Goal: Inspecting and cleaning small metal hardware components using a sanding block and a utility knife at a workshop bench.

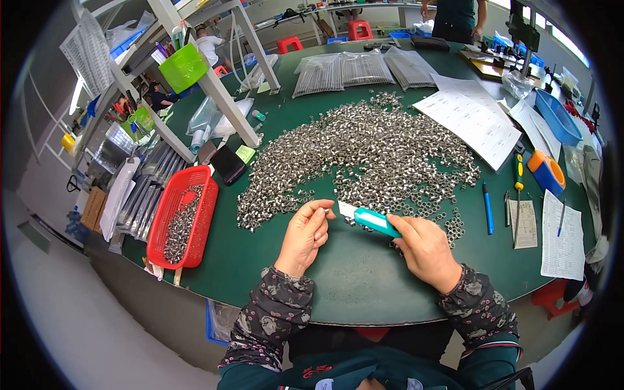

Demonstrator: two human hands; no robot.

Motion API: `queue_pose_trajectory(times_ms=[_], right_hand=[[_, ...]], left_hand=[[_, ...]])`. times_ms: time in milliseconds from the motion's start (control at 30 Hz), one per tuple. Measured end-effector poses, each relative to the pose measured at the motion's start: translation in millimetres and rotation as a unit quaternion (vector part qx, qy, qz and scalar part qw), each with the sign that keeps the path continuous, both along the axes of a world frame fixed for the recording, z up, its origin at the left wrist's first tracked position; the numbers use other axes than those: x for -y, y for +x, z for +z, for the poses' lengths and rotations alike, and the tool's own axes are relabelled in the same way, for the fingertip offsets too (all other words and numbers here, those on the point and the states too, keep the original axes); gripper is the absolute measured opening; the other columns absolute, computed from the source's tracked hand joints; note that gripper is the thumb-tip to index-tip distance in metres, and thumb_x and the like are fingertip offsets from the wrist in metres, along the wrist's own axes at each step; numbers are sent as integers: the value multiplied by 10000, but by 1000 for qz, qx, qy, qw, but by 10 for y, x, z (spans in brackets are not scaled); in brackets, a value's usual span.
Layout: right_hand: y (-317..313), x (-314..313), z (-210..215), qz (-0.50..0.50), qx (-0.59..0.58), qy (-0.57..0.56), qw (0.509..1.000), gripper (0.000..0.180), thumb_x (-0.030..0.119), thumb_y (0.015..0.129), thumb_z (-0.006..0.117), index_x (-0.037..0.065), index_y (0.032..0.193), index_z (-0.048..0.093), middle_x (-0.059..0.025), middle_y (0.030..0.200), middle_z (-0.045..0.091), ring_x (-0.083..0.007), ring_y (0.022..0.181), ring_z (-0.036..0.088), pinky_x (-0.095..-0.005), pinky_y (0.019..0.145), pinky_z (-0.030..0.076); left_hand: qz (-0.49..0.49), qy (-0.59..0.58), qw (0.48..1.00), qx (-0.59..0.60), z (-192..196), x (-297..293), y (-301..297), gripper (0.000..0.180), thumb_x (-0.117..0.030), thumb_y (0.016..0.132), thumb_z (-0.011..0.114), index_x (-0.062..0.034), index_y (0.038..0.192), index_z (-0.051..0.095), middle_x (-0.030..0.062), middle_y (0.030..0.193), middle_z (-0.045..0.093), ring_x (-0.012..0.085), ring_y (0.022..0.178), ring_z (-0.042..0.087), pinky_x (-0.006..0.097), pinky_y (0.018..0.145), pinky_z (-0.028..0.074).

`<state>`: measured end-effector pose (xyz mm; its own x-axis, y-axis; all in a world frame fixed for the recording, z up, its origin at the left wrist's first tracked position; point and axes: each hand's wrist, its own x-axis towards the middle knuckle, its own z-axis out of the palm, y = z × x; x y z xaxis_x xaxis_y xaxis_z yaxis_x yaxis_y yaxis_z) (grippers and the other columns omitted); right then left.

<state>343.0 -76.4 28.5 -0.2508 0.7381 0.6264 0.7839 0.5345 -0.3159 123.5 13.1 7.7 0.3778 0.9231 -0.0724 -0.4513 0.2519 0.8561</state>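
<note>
A factory workbench: heaped metal rings (364, 149) (hundreds), parts tray (182, 218), shelving (195, 71).

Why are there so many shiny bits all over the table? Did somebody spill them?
It looks like a spill, but I can't tell. The small metal rings lie in one loose heap across the green table, not in the red basket. Nothing looks broken.

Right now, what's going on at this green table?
A person sits at the green table, working through a big spread of small metal rings. The left hand pinches one small metal piece at its fingertips, while the right hand holds a teal utility knife with its blade pointing toward that piece. A red basket at the left holds more rings.
</note>
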Motion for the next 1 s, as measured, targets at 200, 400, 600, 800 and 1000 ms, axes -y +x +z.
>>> queue_pose_trajectory(times_ms=[200,400,600,800,1000], right_hand=[[0,-9,-20,11,-4,-18,1000,427,76,710,632,44,1119,512,-88,848,559,-236,705,541,-344,624,437],[3,8,-13,21,4,-35,999,405,90,726,625,36,1111,511,-89,809,557,-240,690,543,-350,618,440],[-2,-8,-37,38,2,-41,998,377,101,746,611,26,1102,510,-92,777,553,-247,677,545,-353,612,442],[2,5,-14,26,22,-54,998,382,101,742,606,30,1107,515,-80,807,560,-239,682,543,-352,620,439],[-6,-5,-31,-6,-22,-10,1000,418,50,716,616,33,1119,508,-99,827,563,-254,709,551,-354,635,452]], left_hand=[[-9,14,1000,2,-44,-21,-34,149,-96,873,528,-41,1012,533,22,821,553,4,486,332,144,399,263],[-16,4,1000,-4,-23,-8,-15,157,-99,872,532,-37,1016,537,15,807,545,4,481,329,144,397,258],[-10,9,1000,-21,-31,-3,-16,140,-82,868,532,-28,996,549,-2,768,528,4,478,326,148,394,249],[-25,56,996,-57,-50,-7,-17,117,-70,865,532,-26,970,559,-37,676,468,3,476,310,155,387,232],[8,4,1000,-21,-30,1,22,118,-71,869,524,-33,978,549,-2,768,527,1,475,304,148,388,234]])
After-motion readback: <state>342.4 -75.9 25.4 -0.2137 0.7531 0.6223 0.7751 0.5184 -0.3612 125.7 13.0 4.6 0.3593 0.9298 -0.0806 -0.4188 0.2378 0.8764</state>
